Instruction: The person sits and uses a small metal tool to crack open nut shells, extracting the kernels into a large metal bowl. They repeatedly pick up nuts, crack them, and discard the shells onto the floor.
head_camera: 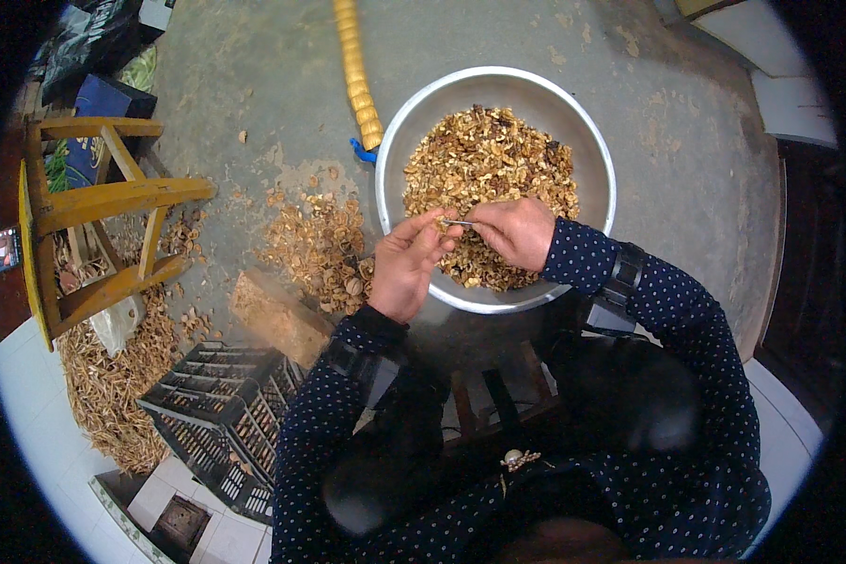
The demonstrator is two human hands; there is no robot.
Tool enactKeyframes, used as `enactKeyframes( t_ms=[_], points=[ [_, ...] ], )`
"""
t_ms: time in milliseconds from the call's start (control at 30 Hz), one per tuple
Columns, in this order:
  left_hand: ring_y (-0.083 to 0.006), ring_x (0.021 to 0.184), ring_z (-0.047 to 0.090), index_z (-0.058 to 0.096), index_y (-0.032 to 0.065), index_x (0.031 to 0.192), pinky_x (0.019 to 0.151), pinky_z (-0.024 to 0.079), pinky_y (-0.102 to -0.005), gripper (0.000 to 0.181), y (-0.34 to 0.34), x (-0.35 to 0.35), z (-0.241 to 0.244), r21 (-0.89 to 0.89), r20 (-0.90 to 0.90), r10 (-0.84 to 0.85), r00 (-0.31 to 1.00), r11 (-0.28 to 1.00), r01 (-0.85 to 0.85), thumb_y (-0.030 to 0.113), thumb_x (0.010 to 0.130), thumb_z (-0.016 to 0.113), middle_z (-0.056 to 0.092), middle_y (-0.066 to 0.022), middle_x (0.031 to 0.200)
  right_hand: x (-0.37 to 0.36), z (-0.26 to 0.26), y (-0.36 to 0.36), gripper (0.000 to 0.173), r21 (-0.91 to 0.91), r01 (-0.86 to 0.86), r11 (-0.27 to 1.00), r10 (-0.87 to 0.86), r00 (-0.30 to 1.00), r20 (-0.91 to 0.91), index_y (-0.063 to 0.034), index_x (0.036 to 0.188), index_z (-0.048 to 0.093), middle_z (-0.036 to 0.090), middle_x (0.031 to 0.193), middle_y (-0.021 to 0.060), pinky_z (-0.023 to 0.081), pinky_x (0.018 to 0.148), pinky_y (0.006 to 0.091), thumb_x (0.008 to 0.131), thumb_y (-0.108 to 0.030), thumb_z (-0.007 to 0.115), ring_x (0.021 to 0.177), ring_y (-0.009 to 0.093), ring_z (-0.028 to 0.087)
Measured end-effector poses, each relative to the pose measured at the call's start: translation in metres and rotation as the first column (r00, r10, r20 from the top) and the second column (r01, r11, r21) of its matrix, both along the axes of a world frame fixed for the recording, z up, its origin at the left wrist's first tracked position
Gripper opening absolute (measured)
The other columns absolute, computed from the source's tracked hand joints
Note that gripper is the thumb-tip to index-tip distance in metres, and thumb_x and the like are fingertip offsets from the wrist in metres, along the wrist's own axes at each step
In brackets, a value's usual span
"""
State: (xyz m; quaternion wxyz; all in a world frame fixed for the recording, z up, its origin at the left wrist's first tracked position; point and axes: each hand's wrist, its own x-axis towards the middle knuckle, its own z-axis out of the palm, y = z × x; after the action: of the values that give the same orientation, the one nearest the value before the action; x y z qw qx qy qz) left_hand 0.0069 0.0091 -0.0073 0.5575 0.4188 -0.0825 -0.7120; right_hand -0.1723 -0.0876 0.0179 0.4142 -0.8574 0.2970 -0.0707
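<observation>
A wide metal basin (497, 74) stands before me, partly filled with broken walnut kernels (490, 158). Over its near left part, my left hand (410, 262) pinches a small walnut piece (443, 224) between thumb and fingers. My right hand (518, 231) grips a thin metal pick (460, 223), its tip at the walnut piece. Most of the pick is hidden inside the right fist. Left of the basin, a heap of walnut shells (324, 247) lies on the floor, with a few whole-looking nuts (354, 286) at its near side.
A brick-like block (278, 307) and a black plastic crate (211, 395) are at my left. Beyond them a yellow wooden stool (127, 201) lies on its side near a straw pile (109, 381). A ribbed yellow object (356, 70) with a blue end reaches the basin's far left rim.
</observation>
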Motion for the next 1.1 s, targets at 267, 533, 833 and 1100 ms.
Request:
enactKeyframes(
  t_ms=[267, 533, 833, 1100],
  points=[
    [-0.0203, 0.091, 0.061, 0.054, -0.0050, 0.115, 0.079, 0.050, -0.0272, 0.026, 0.000, -0.008, -0.002, -0.004, -0.027, 0.111, 0.993, 0.994, -0.111, 0.006, 0.092, 0.052, 0.059, -0.0172, 0.112, -0.003, -0.025, 0.009, 0.013, 0.351, 0.085, 0.933, -0.140, 0.981, 0.132, -0.0054, 0.097, 0.058, 0.058, 0.069, 0.0141, 0.047, 0.059, 0.0354, 0.090, -0.013, 0.050, 0.062, 0.027, 0.059],
    [-0.0136, 0.080, 0.062, 0.059, -0.0046, 0.109, 0.071, 0.050, -0.0241, 0.023, -0.002, -0.011, 0.001, -0.018, 0.439, 0.008, 0.898, 1.000, 0.000, 0.001, 0.087, 0.059, 0.065, -0.0113, 0.098, -0.004, -0.023, 0.011, 0.012, 0.207, 0.102, 0.973, -0.114, 0.992, 0.051, -0.0086, 0.091, 0.056, 0.059, 0.067, 0.0154, 0.047, 0.057, 0.0454, 0.089, -0.019, 0.049, 0.065, 0.035, 0.061],
    [-0.0135, 0.091, 0.060, 0.055, -0.0001, 0.105, 0.080, 0.049, -0.0255, 0.028, -0.001, -0.006, -0.008, -0.079, 0.597, -0.042, 0.801, 0.991, 0.111, -0.005, 0.079, 0.065, 0.060, -0.0079, 0.104, -0.005, -0.003, 0.001, 0.015, -0.069, -0.033, 0.997, 0.025, 0.994, -0.110, -0.0080, 0.098, 0.058, 0.061, 0.078, 0.0169, 0.048, 0.060, 0.0424, 0.085, -0.016, 0.054, 0.072, 0.034, 0.061],
    [-0.0160, 0.093, 0.061, 0.053, -0.0011, 0.107, 0.078, 0.050, -0.0269, 0.022, -0.005, -0.003, -0.001, -0.169, 0.522, -0.046, 0.852, 0.973, 0.156, -0.003, 0.085, 0.057, 0.059, -0.0101, 0.107, -0.007, -0.022, 0.004, 0.015, 0.712, 0.049, 0.700, -0.177, 0.978, 0.108, -0.0041, 0.100, 0.058, 0.051, 0.069, -0.0021, 0.038, 0.055, 0.0230, 0.093, -0.013, 0.049, 0.061, 0.007, 0.045]
  ],
)
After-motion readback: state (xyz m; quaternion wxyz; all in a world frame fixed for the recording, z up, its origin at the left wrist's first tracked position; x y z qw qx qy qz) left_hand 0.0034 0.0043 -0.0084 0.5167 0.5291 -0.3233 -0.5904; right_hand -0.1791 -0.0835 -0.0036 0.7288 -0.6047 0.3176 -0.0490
